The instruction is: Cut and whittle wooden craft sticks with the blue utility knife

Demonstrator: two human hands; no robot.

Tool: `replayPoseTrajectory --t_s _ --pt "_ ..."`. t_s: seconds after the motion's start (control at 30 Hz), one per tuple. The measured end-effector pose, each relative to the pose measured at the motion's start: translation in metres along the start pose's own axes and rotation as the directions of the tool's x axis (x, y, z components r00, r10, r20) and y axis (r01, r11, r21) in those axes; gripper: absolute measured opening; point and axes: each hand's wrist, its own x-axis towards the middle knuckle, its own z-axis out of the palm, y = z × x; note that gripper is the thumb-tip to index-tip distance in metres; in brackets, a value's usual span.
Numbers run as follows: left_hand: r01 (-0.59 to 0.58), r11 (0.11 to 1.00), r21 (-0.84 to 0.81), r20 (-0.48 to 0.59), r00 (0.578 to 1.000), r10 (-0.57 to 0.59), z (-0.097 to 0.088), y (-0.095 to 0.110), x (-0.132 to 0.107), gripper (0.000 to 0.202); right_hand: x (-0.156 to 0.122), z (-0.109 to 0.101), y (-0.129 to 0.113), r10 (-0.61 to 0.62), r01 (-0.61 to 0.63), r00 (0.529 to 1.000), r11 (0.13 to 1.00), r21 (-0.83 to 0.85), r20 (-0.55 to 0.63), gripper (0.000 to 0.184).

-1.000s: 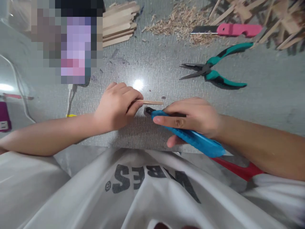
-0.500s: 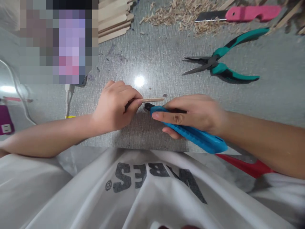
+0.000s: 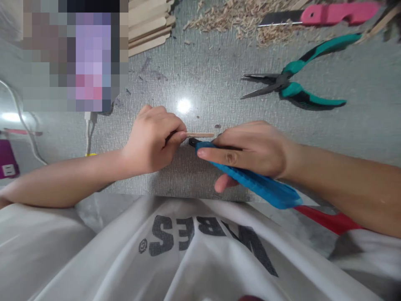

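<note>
My left hand (image 3: 158, 140) is closed, pinching a thin wooden craft stick (image 3: 200, 135) between thumb and fingers. The stick's free end points right, toward my other hand. My right hand (image 3: 250, 150) is wrapped round a blue utility knife (image 3: 257, 184), which slants down to the right. One finger lies along the knife's upper side, near its black tip (image 3: 192, 142). That tip sits just below the stick, close to my left fingertips. I cannot tell whether an edge touches the wood. Fingers and glare hide part of the knife.
Teal-handled long-nose pliers (image 3: 283, 81) lie spread at the right. Behind them rest a pink-handled knife (image 3: 341, 14) and a heap of wood shavings (image 3: 225, 19). A stack of craft sticks (image 3: 150, 29) stands at the back. White cables (image 3: 23, 121) run along the left.
The stick's free end has tipped down slightly. My right hand and the utility knife have shifted a little down, and the lower finger has spread away from the handle.
</note>
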Motion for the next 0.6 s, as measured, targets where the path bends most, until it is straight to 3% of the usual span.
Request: replayPoseTrajectory --t_s 0.07,0.13,0.2,0.3,0.43,0.6 --pt "-0.002 1.0 -0.003 0.019 1.0 0.002 -0.001 0.0 0.001 0.026 0.008 -0.008 0.002 -0.046 0.052 0.987 0.998 -0.033 0.153 0.038" --pt "-0.015 1.0 0.0 0.033 0.999 0.015 -0.001 0.0 0.001 0.026 0.015 -0.013 0.002 -0.105 0.123 0.972 0.99 -0.074 0.212 0.025" --pt "-0.053 0.999 0.001 0.0 0.999 0.053 0.001 0.0 0.001 0.026 0.018 -0.011 0.003 -0.151 0.169 0.969 0.982 -0.082 0.197 0.025" --pt "-0.064 0.998 0.025 -0.031 0.997 0.064 0.002 0.001 0.001 0.022 0.015 0.003 0.002 -0.134 0.141 0.985 0.988 -0.057 0.106 0.026" --pt "-0.005 0.999 0.041 0.037 0.999 0.004 0.002 0.003 0.002 0.02 0.008 0.017 -0.002 -0.149 0.149 0.989 0.988 -0.042 0.0 0.025" --pt "-0.014 0.998 0.064 0.028 1.0 0.012 0.001 0.003 0.005 0.028 0.011 0.012 -0.013 0.051 -0.034 0.988 0.993 -0.113 0.143 0.025"
